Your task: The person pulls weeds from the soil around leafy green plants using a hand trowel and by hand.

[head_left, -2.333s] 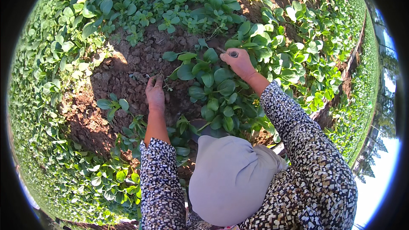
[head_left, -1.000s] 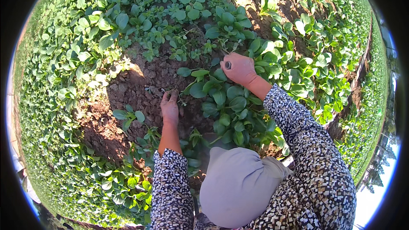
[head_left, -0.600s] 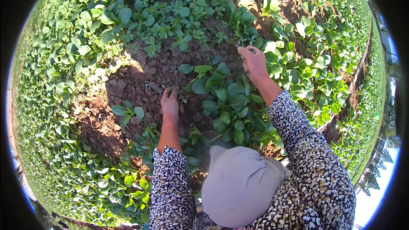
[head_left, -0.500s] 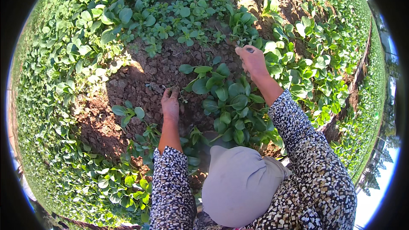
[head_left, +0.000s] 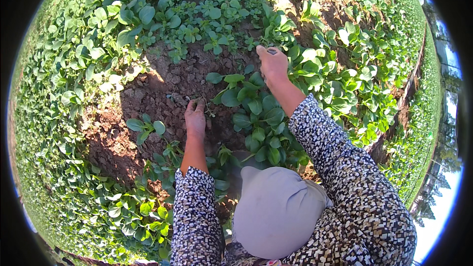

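Note:
My left hand (head_left: 195, 122) is low over the brown soil (head_left: 167, 76), its fingers pinched on a thin small weed (head_left: 210, 108) whose stems stick out to the right. My right hand (head_left: 274, 68) is farther off and to the right, closed around a short-handled tool; only the dark butt of its handle (head_left: 272, 51) shows at the top of the fist. The tool's working end cannot be made out. Leafy green plants (head_left: 253, 101) with broad rounded leaves grow between my two hands. Beyond my right hand stands a low leafy clump (head_left: 278, 27).
Low small-leaved weeds (head_left: 212, 15) cover the ground at the far side. A seedling (head_left: 147, 127) stands left of my left hand. Dense leafy rows (head_left: 340, 74) run along the right, and more greens (head_left: 74, 79) along the left. A light grey cap (head_left: 278, 212) covers the lower middle.
My right hand has moved left and slightly nearer, away from the clump, and the tool's metal part no longer shows. My left hand has hardly moved.

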The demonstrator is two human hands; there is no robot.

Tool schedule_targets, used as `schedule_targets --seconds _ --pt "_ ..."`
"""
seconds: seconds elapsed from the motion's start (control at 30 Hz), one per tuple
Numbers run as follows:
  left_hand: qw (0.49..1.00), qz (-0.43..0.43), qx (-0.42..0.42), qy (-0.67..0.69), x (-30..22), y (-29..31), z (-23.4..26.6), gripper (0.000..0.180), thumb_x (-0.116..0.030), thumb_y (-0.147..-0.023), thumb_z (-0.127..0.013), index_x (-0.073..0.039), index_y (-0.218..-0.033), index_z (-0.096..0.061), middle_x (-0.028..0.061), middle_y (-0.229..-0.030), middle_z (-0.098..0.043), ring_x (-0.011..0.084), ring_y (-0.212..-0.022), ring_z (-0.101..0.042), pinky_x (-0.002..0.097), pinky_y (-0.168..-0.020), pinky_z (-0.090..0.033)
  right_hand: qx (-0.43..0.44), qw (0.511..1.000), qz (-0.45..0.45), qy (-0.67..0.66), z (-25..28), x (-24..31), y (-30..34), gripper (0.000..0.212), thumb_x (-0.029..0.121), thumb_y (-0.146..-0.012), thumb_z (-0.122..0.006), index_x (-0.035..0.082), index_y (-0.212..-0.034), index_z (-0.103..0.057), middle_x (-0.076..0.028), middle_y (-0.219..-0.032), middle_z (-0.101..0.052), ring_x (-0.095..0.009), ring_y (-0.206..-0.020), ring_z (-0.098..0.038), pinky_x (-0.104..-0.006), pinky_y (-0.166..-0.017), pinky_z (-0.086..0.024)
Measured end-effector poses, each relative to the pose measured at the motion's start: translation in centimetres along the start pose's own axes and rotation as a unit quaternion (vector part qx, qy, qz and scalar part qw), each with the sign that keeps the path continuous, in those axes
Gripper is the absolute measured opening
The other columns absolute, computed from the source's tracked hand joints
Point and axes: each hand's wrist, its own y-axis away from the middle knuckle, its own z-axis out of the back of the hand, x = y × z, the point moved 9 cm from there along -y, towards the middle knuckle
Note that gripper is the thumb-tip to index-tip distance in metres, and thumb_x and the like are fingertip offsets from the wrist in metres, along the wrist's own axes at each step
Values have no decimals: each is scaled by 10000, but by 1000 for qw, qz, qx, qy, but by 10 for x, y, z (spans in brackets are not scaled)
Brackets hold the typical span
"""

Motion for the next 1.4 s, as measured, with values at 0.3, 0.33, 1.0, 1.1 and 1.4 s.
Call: schedule_targets --seconds 0.3,0.33,1.0,1.1,1.4 --pt "1000 -12 15 -2 3 -9 1 91 -158 -936 -561 -77 -970 -581 12 -732 -579 122 -460 -486 269 -309 -332 -72 990 75 92 -1 8 -31 363 406 -791 -641 44 -783 -661 -169 -753 -647 -333 -741 -629 -397 -717 -480" --pt "1000 -14 19 -7 4 -9 3 90 -158 -934 -563 -77 -970 -581 12 -734 -580 121 -462 -486 269 -311 -333 -72 982 111 136 -8 11 -23 362 409 -796 -637 47 -788 -657 -170 -753 -645 -343 -742 -625 -402 -713 -479" --pt "1000 5 12 -9 -3 1 5 101 -169 -948 -541 -79 -977 -578 16 -745 -595 128 -472 -497 271 -320 -336 -30 830 407 381 -2 85 20 416 407 -795 -673 113 -1082 -606 -109 -1052 -596 -285 -934 -611 -408 -746 -500" --pt "1000 8 21 6 -3 1 0 101 -169 -947 -542 -78 -972 -578 19 -741 -610 128 -476 -507 268 -315 -334 60 855 422 296 -29 119 -21 343 358 -826 -640 136 -1086 -607 -110 -1037 -592 -315 -882 -617 -429 -735 -504" --pt "1000 9 17 2 -1 1 2 105 -172 -946 -545 -78 -979 -579 15 -756 -600 118 -488 -500 260 -311 -331 122 770 254 572 -53 95 -136 359 225 -772 -613 1 -1053 -618 -228 -1076 -628 -381 -1003 -603 -435 -866 -489"
